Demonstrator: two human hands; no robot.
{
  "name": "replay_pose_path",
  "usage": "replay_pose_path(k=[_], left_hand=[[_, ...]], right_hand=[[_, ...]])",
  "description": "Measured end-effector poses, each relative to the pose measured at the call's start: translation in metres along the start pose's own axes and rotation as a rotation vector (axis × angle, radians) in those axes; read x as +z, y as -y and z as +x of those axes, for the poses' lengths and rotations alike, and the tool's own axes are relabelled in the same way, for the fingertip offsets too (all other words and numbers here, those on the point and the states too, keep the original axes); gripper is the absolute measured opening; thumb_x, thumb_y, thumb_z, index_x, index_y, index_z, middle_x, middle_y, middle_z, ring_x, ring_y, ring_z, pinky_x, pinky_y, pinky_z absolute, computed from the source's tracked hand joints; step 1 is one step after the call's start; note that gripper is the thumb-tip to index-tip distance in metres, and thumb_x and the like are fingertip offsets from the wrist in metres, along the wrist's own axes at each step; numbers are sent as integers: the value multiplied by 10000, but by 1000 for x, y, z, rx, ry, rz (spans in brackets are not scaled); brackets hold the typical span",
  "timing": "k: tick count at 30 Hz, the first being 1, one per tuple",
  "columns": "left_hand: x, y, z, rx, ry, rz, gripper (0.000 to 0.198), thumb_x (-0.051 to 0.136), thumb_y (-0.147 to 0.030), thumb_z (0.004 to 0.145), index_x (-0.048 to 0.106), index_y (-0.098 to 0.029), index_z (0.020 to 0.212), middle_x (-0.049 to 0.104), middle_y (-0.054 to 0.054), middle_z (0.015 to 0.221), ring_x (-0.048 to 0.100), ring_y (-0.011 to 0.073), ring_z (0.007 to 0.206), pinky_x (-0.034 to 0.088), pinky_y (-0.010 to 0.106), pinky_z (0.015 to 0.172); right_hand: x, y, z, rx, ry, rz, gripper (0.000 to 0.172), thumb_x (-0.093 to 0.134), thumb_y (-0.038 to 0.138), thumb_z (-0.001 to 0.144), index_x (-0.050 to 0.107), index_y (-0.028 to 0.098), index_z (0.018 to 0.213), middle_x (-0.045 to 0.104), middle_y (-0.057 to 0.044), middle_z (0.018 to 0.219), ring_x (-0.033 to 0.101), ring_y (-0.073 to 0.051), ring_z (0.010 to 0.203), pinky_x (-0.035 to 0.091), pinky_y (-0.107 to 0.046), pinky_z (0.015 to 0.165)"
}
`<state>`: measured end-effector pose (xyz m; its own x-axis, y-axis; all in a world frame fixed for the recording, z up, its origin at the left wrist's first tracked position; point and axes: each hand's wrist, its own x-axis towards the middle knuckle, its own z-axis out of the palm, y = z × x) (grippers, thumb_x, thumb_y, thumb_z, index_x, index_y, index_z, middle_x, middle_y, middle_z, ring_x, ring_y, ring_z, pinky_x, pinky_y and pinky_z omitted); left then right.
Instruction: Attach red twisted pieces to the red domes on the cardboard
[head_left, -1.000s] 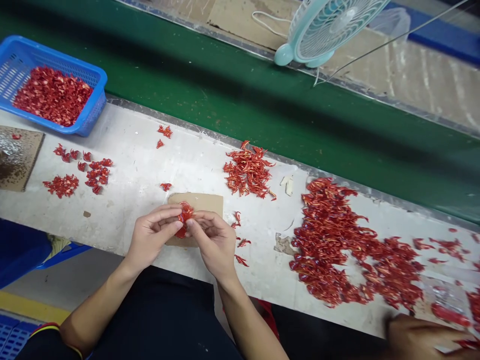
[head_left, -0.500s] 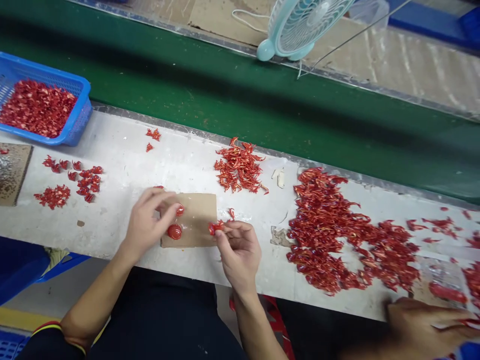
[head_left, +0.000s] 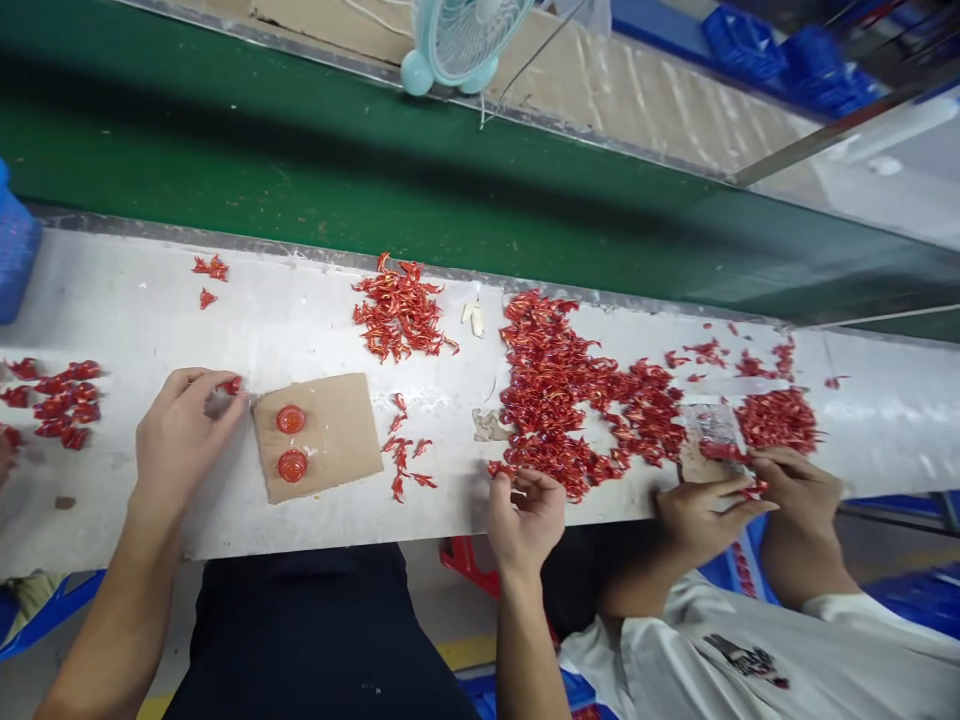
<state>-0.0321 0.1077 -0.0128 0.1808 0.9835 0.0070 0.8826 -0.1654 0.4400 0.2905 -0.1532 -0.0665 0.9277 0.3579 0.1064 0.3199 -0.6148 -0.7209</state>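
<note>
Red domed discs (head_left: 291, 419), two of them, sit on a square of brown cardboard (head_left: 341, 440) at about 9 o'clock from the middle of your head view, one just above the other and apart, right there on the white bench (head_left: 135, 320). Your left hand (head_left: 184, 440) is at 8 o'clock, just beside the card's left edge, fingers curved and reaching forward, and a small red sprig (head_left: 230, 385) sits right at the fingertips (head_left: 214, 378); you can't tell from here whether that's a real pinch. Over to your right hand (head_left: 526, 520) at 6 o'clock: fingers curled and drawn close together at the bench's near edge, right by the bottom of the big heap of red sprigs (head_left: 555, 390), and whether they're holding anything is hidden. A smaller heap of red sprigs (head_left: 397, 310) lies at 11 o'clock, with a loose scatter of sprigs (head_left: 401, 460) between the card and your right hand, and a neat patch of red pieces (head_left: 56, 405) out at 9 o'clock by the frame edge. Up at 12 o'clock, a pale turquoise desk fan (head_left: 465, 40) stands beyond the green panel (head_left: 300, 170). At 4 o'clock, a co-worker in a white printed T-shirt (head_left: 742, 660) has both hands (head_left: 799, 490) working over a clear plastic bag (head_left: 711, 430), with red sprigs right beside it.
</note>
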Motion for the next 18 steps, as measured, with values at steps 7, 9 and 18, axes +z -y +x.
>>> replay_pose_path(k=[7,9,18], left_hand=[[6,6,6,38,-67,-79,221,635,-289,892,775,-266,1061,701,9,1143,679,141,739,580,356,839],[4,7,5,54,-109,-167,249,618,-286,905,781,-237,1087,698,29,1172,694,144,806,602,343,863],[-11,3,-9,19,-111,-563,197,708,-299,878,790,-277,1056,735,21,1137,708,179,1014,628,282,787]], right_hand=[[-7,-10,4,4,-112,-231,262,653,370,782,521,220,951,626,-17,762,593,-198,627,465,-335,666],[-6,-11,7,3,-106,-255,273,654,400,793,536,217,957,637,-30,771,602,-212,658,465,-344,690],[1,-8,25,-55,-58,-276,256,634,429,845,553,213,955,633,-25,817,612,-211,713,451,-353,744]])
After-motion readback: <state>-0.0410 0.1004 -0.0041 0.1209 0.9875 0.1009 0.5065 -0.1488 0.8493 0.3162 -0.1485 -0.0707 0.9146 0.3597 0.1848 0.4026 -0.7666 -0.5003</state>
